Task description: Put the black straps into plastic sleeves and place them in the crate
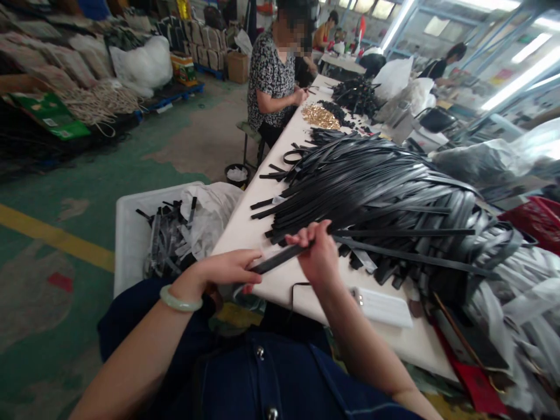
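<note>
A flat black strap [280,258] stretches between my two hands over the near edge of the table. My left hand [231,268], with a pale bangle [180,300] on its wrist, pinches the strap's lower left end. Fingers curled, my right hand [318,251] grips the same strap higher up, beside the big pile. That pile of black straps [350,181] covers the table just beyond, many of them lying side by side. Part of the held strap is hidden behind my fingers.
Left of the table stands a white bin [131,233] with black and clear scraps. A white power strip [385,307] lies by my right forearm. A co-worker [273,76] sits farther along, near gold-coloured pieces [321,116]. Pale wrapped bundles [520,309] crowd the right.
</note>
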Tool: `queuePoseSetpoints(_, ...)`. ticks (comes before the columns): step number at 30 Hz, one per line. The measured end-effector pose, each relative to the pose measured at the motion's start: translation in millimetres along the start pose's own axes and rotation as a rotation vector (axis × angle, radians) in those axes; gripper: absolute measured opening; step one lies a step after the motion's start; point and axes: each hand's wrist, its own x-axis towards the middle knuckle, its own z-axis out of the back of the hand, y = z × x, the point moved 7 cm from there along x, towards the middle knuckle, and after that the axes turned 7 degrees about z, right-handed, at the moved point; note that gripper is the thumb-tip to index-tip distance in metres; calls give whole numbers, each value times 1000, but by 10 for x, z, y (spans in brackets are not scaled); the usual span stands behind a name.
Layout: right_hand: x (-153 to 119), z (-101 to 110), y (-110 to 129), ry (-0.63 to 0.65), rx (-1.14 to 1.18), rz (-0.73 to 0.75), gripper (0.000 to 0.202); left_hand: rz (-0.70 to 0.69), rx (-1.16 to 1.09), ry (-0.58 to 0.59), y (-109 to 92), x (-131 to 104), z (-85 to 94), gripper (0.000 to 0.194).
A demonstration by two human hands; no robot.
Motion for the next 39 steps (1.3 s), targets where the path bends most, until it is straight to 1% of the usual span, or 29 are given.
queuePoseSetpoints(1, 83, 232, 136, -21, -44, 74, 91, 76, -5, 112, 152, -116, 22, 35)
queuePoseSetpoints(2, 144, 459, 285, -47, -81, 165, 89, 134, -6, 185, 284, -232, 59, 35)
queuePoseSetpoints(3, 173, 664, 439, -91, -116, 265, 86, 162, -4, 214, 382, -329, 107, 34)
queuePoseSetpoints(4, 164, 822, 587, -146, -145, 363, 80, 167, 5, 200, 441, -395, 158, 35)
queuePoseSetpoints(5, 122, 894, 724, -180, -187, 459, 73, 164, 22, 151, 468, -430, 207, 35)
queuePoseSetpoints(6, 62, 854, 838, -161, -244, 539, 63, 161, 47, 71, 465, -438, 251, 36)
queuePoseSetpoints(7, -3, 705, 916, -85, -316, 594, 52, 150, 72, -27, 430, -427, 287, 35)
queuePoseSetpoints(8, -66, 463, 946, 46, -403, 617, 39, 132, 89, -126, 371, -406, 308, 34)
queuePoseSetpoints(9, -129, 165, 921, 213, -491, 608, 28, 110, 96, -208, 297, -383, 309, 31)
queuePoseSetpoints(10, -188, -143, 844, 392, -565, 567, 25, 84, 90, -262, 221, -361, 291, 28)
queuePoseSetpoints(11, -238, -417, 737, 551, -615, 503, 30, 62, 79, -287, 159, -346, 263, 23)
queuePoseSetpoints(12, -275, -641, 614, 693, -640, 428, 32, 53, 68, -292, 123, -344, 239, 20)
queuePoseSetpoints(13, -301, -806, 494, 814, -644, 357, 32, 63, 64, -280, 122, -357, 223, 18)
queuePoseSetpoints(14, -314, -908, 387, 916, -635, 295, 31, 91, 71, -254, 158, -387, 219, 18)
queuePoseSetpoints(15, -307, -946, 305, 981, -624, 250, 31, 130, 88, -215, 225, -430, 222, 19)
queuePoseSetpoints(16, -280, -931, 250, 1007, -623, 228, 32, 175, 112, -162, 314, -482, 228, 22)
queuePoseSetpoints(18, -195, -810, 225, 968, -644, 248, 30, 233, 163, -47, 487, -579, 226, 27)
queuePoseSetpoints(19, -161, -743, 235, 936, -656, 266, 29, 241, 177, -20, 546, -608, 229, 30)
queuePoseSetpoints(20, -147, -692, 244, 922, -660, 277, 28, 240, 178, -23, 580, -614, 235, 33)
queuePoseSetpoints(22, -164, -653, 254, 939, -636, 278, 28, 227, 146, -72, 574, -562, 231, 38)
queuePoseSetpoints(24, -186, -645, 255, 962, -588, 271, 25, 205, 125, -76, 505, -458, 174, 40)
queuePoseSetpoints(27, -175, -574, 221, 1029, -438, 224, 25, 119, 113, -13, 360, -318, 105, 38)
queuePoseSetpoints(29, -140, -469, 187, 1081, -304, 166, 27, 59, 78, 69, 292, -272, 82, 40)
queuePoseSetpoints(32, -74, -337, 159, 1063, -216, 125, 30, -9, 51, 194, 203, -207, 4, 45)
queuePoseSetpoints(34, -101, -355, 153, 1045, -232, 132, 29, -45, 69, 217, 122, -110, -83, 47)
queuePoseSetpoints(37, -231, -489, 152, 1035, -291, 166, 23, -89, 62, 222, -17, 65, -235, 46)
queuePoseSetpoints(39, -294, -522, 155, 1013, -319, 199, 20, -133, 29, 178, -91, 109, -239, 44)
